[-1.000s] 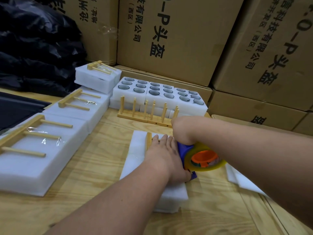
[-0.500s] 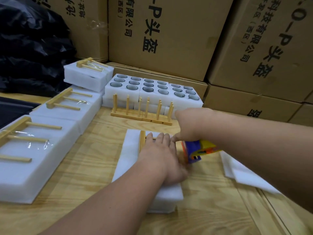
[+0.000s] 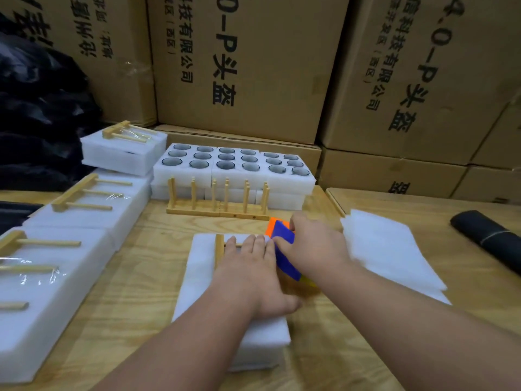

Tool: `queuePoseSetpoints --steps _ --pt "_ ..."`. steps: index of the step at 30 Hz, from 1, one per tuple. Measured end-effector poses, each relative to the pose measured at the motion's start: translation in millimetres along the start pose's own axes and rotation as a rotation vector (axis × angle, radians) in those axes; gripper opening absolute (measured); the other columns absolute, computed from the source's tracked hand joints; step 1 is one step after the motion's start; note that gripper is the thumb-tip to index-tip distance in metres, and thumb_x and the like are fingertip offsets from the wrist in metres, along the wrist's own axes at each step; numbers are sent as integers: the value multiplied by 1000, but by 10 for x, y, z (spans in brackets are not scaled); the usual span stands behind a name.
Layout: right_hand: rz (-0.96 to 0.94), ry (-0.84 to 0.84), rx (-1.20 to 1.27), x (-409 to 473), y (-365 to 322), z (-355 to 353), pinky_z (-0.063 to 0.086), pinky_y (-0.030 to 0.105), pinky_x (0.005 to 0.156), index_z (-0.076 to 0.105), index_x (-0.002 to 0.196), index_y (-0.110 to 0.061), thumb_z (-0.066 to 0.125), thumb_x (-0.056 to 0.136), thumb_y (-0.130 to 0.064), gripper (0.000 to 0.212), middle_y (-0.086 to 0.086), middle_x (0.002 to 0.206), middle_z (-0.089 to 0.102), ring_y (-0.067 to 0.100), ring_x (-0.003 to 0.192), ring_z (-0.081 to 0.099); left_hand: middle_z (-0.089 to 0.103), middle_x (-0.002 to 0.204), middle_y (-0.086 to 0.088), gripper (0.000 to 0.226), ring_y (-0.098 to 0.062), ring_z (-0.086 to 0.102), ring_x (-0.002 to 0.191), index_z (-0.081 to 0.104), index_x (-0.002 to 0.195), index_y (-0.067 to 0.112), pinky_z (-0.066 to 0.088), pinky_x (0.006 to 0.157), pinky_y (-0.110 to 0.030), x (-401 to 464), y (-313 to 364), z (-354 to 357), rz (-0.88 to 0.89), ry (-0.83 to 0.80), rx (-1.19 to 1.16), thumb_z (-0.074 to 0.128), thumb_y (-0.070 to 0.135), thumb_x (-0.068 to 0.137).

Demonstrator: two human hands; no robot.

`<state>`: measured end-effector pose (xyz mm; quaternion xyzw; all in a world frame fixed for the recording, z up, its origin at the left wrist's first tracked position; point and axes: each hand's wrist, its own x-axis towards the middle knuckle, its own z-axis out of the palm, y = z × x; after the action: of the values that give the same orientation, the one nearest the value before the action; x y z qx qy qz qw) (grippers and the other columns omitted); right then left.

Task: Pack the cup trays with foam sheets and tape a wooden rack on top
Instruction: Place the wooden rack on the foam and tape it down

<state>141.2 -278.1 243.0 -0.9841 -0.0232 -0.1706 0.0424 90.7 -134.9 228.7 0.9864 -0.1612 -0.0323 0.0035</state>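
Now my left hand (image 3: 248, 275) lies flat on the wooden rack (image 3: 219, 249) atop the foam pack (image 3: 197, 277) mid-surface; my right hand (image 3: 313, 246) clutches the tape dispenser (image 3: 283, 249). Foam looks soft and light, so I'd press gently.

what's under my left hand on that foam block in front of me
Under the left hand a wooden rack lies on the foam block; only its bar and one peg show. The rest is covered.
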Motion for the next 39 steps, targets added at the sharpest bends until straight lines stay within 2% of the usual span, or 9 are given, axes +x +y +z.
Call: queuePoseSetpoints --steps 6,10,16,19,21,25,29,34,39 --pt "102 -120 54 -22 142 88 48 34 76 60 103 -24 55 95 -51 29 -1 108 64 24 97 61 -5 172 -8 127 -22 -8 158 -8 163 12 -3 124 -57 -13 -1 -9 1 -9 7 36 91 73" --pt "208 169 621 -273 39 -76 44 31 80 69 102 -29 56 95 -38 17 -11 102 63 12 97 59 -6 172 -9 130 -23 -8 158 -8 163 12 -4 124 -58 -13 4 -11 -1 -10 2 38 93 72" --pt "411 106 1221 -758 -251 -372 57 47 77 76 74 -17 58 84 -33 27 5 77 75 23 80 71 -5 172 -8 135 -23 -8 158 -7 163 13 -4 124 -58 -3 14 -17 -7 -20 3 39 97 69" --pt "596 -12 1367 -638 -296 -395 56 39 84 76 81 -9 58 95 -20 25 13 92 78 22 90 73 -5 172 -8 135 -23 -8 158 -6 163 13 -4 124 -58 -3 18 -14 -13 -25 10 40 97 68" --pt "681 -196 1527 -553 -327 -382 51 38 99 72 112 -6 52 102 -32 35 13 123 72 23 116 67 -6 172 -8 135 -23 -9 158 -6 163 13 -5 124 -58 -2 20 -15 -13 -31 9 39 97 68" --pt "674 -460 1811 -505 -379 -328 36 41 119 27 159 -6 39 105 -56 75 17 155 47 27 141 48 -5 172 -8 134 -23 -8 158 -7 163 12 -5 124 -58 -9 21 -8 -8 -14 -22 38 94 67" --pt "611 -621 1824 -467 -351 -287 33 39 119 17 161 -9 27 102 -66 83 13 159 42 24 145 43 -1 172 -9 134 -23 -5 158 -4 163 11 -4 123 -59 -8 27 3 -7 5 -16 36 92 64" --pt "615 -794 1791 -415 -371 -247 48 38 98 67 117 -5 22 101 -70 81 14 119 75 23 117 66 1 172 -8 134 -23 -4 158 -2 164 14 -4 123 -60 4 30 3 -6 12 1 43 93 65" --pt "670 -833 1831 -376 -434 -183 40 41 113 59 134 2 25 100 -71 87 20 134 66 30 129 59 -2 172 -9 133 -24 -6 158 -5 163 14 -3 123 -60 -9 41 -11 -10 3 14 45 91 66"
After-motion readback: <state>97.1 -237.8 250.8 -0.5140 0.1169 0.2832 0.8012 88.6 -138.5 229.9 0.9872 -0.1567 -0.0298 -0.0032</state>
